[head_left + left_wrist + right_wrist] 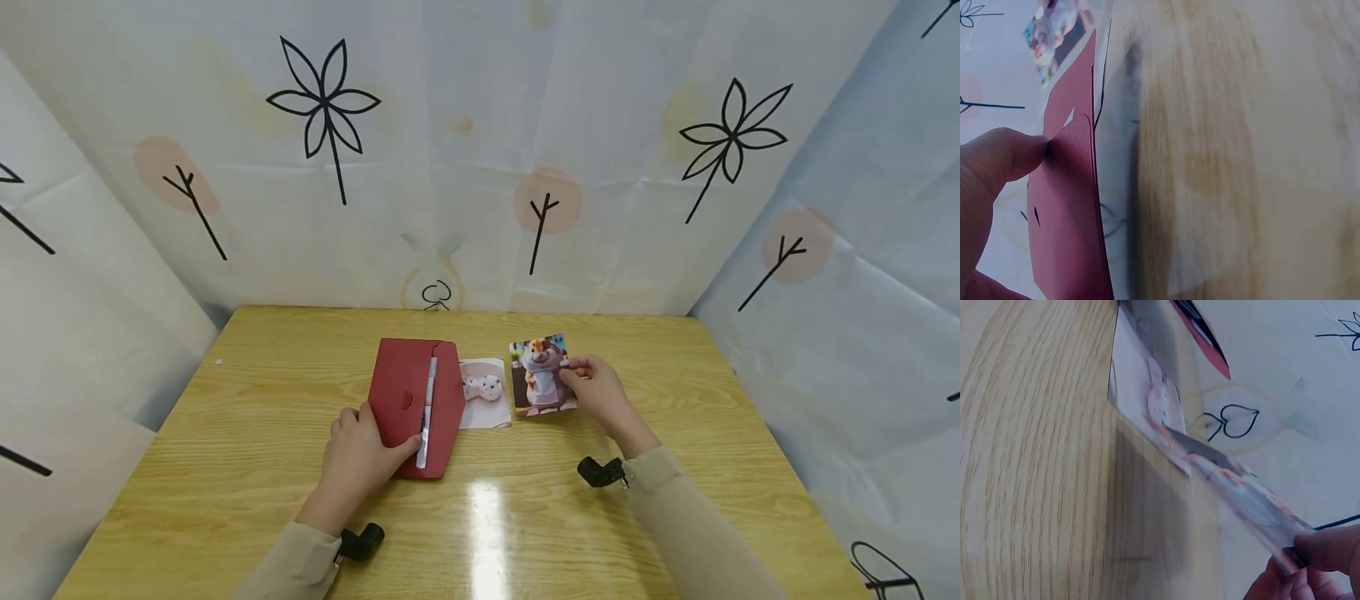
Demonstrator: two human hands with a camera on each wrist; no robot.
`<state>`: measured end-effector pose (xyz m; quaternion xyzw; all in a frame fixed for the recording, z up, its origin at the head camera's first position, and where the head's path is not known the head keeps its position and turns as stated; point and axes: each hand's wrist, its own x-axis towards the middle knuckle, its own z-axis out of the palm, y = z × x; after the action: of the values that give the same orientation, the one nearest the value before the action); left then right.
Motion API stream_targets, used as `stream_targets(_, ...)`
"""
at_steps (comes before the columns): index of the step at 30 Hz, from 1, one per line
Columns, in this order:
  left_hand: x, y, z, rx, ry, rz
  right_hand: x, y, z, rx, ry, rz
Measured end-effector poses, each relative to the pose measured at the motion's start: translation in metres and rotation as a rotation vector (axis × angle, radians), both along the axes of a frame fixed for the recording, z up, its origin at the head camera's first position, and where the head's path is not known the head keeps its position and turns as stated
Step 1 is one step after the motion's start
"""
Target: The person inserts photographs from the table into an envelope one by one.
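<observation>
Hamster picture (542, 379) is in my right hand (600, 393), thumb and fingers pinched together on its right edge with only the card between them. It's up front, right of centre, and the right wrist view has it slanting up off the tabletop (300, 350). Left hand (358, 450) has hold of a red envelope (392, 375): thumb curled over the front down by the slot, fingers at the left edge, so the grip's only as wide as the envelope. There's some pale paper (428, 400) poking into view along that slot, can't really tell what's on it. Between the two sits another picture (491, 412), white and pinkish with some round spotted things on it, left edge tucked behind the envelope's pointed flap and the hamster one just to its right. Further out, beige sleeves (682, 508) on both arms, a little black gadget (600, 472) at each wrist, a bright glare streak on the yellowish wood, and pale cloth (450, 192) behind with black line-drawn leaves, twiggy trees and peachy blobs.
</observation>
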<state>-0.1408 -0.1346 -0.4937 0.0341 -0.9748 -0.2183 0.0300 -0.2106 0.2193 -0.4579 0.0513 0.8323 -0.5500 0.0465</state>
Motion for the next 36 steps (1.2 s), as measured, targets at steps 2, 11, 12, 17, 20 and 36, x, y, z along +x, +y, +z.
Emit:
stream_targets(2, 0.000, 0.000, 0.000, 0.000, -0.005, 0.000, 0.000, -0.006, 0.001, -0.040, 0.014, -0.015)
stream_targets(11, 0.001, 0.000, 0.000, 0.005, -0.014, -0.001, 0.004, -0.041, 0.006, -0.255, 0.012, 0.004)
stream_targets(12, 0.001, 0.000, 0.000, 0.005, -0.014, -0.002, 0.004, -0.044, 0.005, -0.274, 0.012, 0.009)
stream_targets(17, 0.001, 0.000, -0.001, 0.005, -0.013, -0.008, 0.005, -0.060, 0.003, -0.316, 0.013, 0.047)
stream_targets(20, 0.001, 0.000, -0.001, 0.009, -0.014, -0.005, 0.007, -0.067, 0.002, -0.309, 0.015, 0.066)
stream_targets(36, 0.001, 0.003, 0.003, 0.021, -0.016, -0.005, 0.015, -0.095, -0.002, -0.253, 0.013, 0.124)
